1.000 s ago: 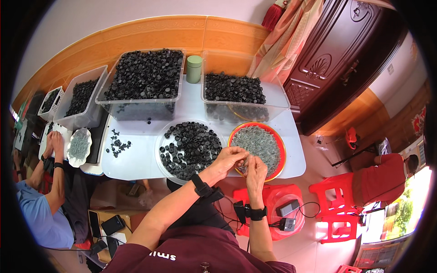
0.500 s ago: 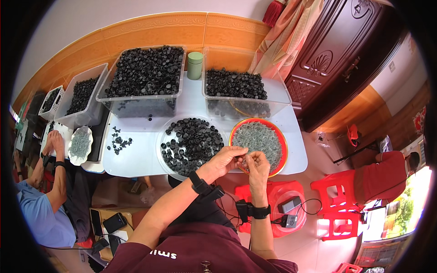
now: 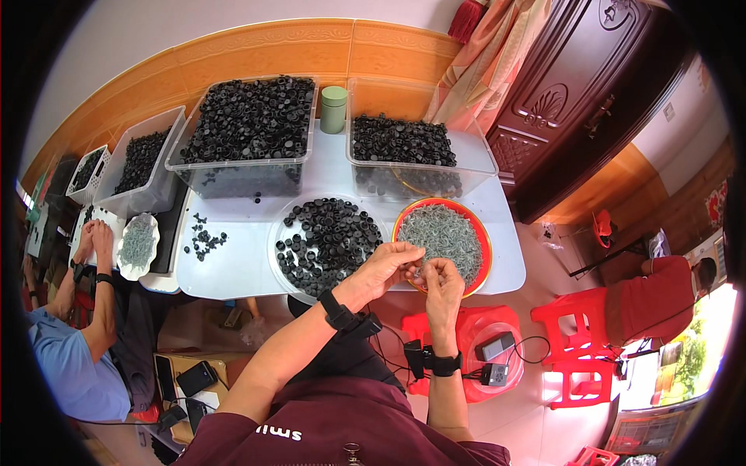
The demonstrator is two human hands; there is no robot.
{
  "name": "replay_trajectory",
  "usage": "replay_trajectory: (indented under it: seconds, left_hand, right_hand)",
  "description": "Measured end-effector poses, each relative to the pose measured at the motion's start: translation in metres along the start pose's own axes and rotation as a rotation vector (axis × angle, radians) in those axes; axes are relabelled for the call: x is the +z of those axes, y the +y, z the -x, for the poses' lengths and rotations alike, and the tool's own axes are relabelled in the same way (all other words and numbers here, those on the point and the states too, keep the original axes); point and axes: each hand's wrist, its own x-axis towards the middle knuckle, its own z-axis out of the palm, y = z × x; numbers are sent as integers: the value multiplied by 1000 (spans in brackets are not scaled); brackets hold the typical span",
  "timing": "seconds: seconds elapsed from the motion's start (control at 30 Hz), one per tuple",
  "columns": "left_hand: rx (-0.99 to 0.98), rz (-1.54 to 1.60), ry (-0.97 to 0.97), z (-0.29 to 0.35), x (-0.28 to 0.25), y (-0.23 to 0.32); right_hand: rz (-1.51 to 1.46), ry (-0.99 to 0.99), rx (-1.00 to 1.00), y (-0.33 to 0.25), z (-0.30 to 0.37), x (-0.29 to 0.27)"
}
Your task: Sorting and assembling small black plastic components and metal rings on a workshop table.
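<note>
In front of my body, just over the table's near edge, my two hands meet at the fingertips. My left hand (image 3: pixel 382 269) has thumb and fingers pinched together, and my right hand (image 3: pixel 443 289) is closed with its fingers bent inward. Whatever sits between the fingertips is too small to make out. Under and beyond the hands stands a red bowl (image 3: pixel 487 260) filled with small grey, thin pieces (image 3: pixel 447 233). To its left, a clear round tray (image 3: pixel 274 242) holds many loose black caps (image 3: pixel 330 229).
Clear bins (image 3: pixel 233 165) (image 3: pixel 423 172) of black parts stand at the back, a green canister (image 3: pixel 333 110) between them. Loose black pieces (image 3: pixel 206 242) lie left on the table. A co-worker (image 3: pixel 74 342) sits at left beside a white dish (image 3: pixel 138 247); red stools (image 3: pixel 571 326) stand right.
Both hands stay together over the bowl's near side, with only slight shifts of the fingers. The containers have not moved.
</note>
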Motion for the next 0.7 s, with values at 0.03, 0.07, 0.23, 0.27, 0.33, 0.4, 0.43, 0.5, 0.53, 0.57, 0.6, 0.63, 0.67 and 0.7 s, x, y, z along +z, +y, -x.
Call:
replay_trajectory:
  seconds: [0.03,0.07,0.23,0.27,0.33,0.4,0.43,0.5,0.53,0.57,0.6,0.63,0.67,0.7]
  left_hand:
    - [-5,22,-4,1,2,0]
    - [-9,44,-6,3,3,1]
    - [18,18,-7,3,-1,-3]
    - [27,17,2,4,-1,-3]
    - [48,8,10,4,-2,-4]
    - [67,-1,18,5,-2,-4]
    - [75,1,20,6,-1,-4]
    - [84,2,20,6,1,-4]
    - [89,26,18,7,3,-6]
    - [94,48,17,7,3,-7]
    - [94,45,18,7,4,-7]
    - [87,44,12,6,4,-7]
    - [84,54,2,7,1,-7]
    - [86,61,0,9,-2,-7]
  right_hand:
    - [1,1,0,1,0,-1]
    - [-46,-12,19,2,0,-2]
    - [-52,-37,35,0,0,-1]
    - [-56,-41,38,-1,1,0]
    - [-61,-44,39,-1,2,0]
    - [-23,-60,52,1,2,0]
    - [-23,-59,51,3,1,0]
    - [52,-72,14,6,1,0]
    - [50,-71,13,4,2,0]
    - [87,-60,-1,0,3,1]
    - [122,-48,-15,-2,4,1]
    - [118,-46,-15,-2,4,0]
    - [152,-46,-40,-3,4,3]
    - [185,-44,-64,-3,5,6]
